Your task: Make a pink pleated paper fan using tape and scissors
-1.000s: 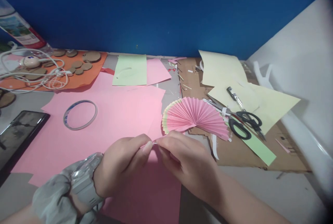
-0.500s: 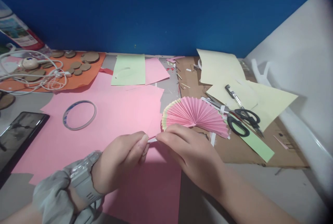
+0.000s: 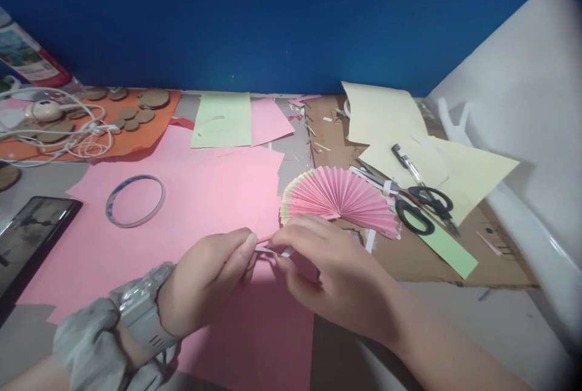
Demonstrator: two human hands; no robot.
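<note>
Left hand (image 3: 211, 276) closed in a pinch on a white strip (image 3: 265, 250).
Strip spans to the fingertips of the right hand (image 3: 336, 270), whose thumb and forefinger stand slightly parted; cannot tell whether they grip it. Strip located above pink paper (image 3: 204, 191) on the bench (image 3: 339, 354). Pleated pink fan (image 3: 339, 194) lies just beyond the right hand; black-handled scissors (image 3: 414, 217) to its right, tape ring (image 3: 109, 206) flat on the pink paper at left.
</note>
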